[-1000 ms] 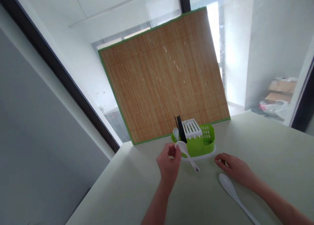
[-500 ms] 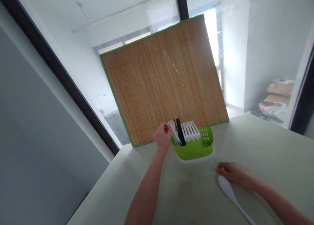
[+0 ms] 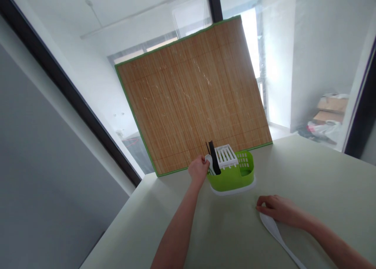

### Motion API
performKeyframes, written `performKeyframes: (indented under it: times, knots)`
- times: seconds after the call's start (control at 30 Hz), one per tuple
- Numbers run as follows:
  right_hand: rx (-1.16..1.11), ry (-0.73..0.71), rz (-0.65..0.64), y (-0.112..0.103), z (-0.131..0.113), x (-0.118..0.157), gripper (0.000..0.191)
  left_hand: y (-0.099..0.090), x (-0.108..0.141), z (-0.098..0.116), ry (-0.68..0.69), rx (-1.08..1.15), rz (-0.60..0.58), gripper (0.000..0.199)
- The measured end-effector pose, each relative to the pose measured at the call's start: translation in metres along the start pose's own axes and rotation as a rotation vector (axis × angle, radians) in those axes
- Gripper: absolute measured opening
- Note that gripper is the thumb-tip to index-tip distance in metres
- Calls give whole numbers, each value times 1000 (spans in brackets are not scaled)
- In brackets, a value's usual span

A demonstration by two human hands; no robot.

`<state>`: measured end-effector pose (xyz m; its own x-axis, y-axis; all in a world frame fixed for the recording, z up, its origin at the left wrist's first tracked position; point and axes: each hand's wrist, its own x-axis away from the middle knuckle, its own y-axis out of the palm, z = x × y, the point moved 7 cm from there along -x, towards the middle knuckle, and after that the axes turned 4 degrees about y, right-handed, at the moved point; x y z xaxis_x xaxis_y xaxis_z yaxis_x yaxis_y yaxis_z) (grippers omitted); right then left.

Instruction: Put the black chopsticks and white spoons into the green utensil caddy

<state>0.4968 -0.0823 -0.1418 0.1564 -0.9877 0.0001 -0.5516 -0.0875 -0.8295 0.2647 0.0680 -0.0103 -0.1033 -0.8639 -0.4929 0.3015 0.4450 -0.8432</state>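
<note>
A green basket (image 3: 230, 183) with a white base stands on the table, a white slatted rack (image 3: 226, 155) across its top. My left hand (image 3: 199, 169) is closed on a small white spoon (image 3: 208, 159), whose lower part is inside the basket's left compartment. Beside it, a black utensil (image 3: 214, 157) and a thin dark stick (image 3: 207, 147) stand in the same compartment. My right hand (image 3: 277, 210) rests on the table with curled fingers, touching or just over the bowl end of a large white spoon (image 3: 273, 229); whether it grips it I cannot tell.
Behind the basket a bamboo mat (image 3: 194, 96) with green edging leans upright against the glass. The pale table (image 3: 317, 179) reaches to the front. Cardboard boxes (image 3: 331, 104) lie beyond the glass at right.
My left hand has moved slightly right and down, and the small spoon sits lower in the basket. My right hand has shifted a little towards the large spoon, now overlapping its bowl end.
</note>
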Motion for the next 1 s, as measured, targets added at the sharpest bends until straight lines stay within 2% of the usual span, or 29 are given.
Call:
performKeyframes:
  times: [0.23, 0.3, 0.37, 0.47, 0.57, 0.67, 0.73, 0.83, 0.9, 1.0]
  knots:
    - [-89, -9, -49, 1, -6, 2, 30, 0, 1, -3, -2, -58, -42, 21]
    - [-116, -6, -60, 1, -6, 3, 28, -7, 5, -4, -13, -17, -15, 22]
    - [-106, -8, -60, 1, -3, 2, 23, -17, 13, -2, 3, 48, 61, 22]
    - [-76, -15, -52, 3, 4, 2, 18, -30, 38, 1, 43, 166, 199, 20]
    - [-88, -43, -58, 7, 9, 1, 13, -30, 75, 9, 108, 290, 258, 16]
    - [-101, -67, -59, 8, 7, 0, 12, -17, 112, 23, 182, 405, 207, 15]
    - [-103, -75, -51, 5, 1, -2, 15, -5, 134, 34, 213, 487, 112, 15]
    - [-149, -92, 53, -9, -13, -2, 21, 12, 160, 51, 243, 626, -52, 12]
    - [-235, -109, 201, -24, -23, 3, 26, 18, 172, 61, 259, 709, -122, 12]
    - [-320, -124, 461, -42, -34, 17, 28, 21, 183, 69, 258, 799, -159, 20]
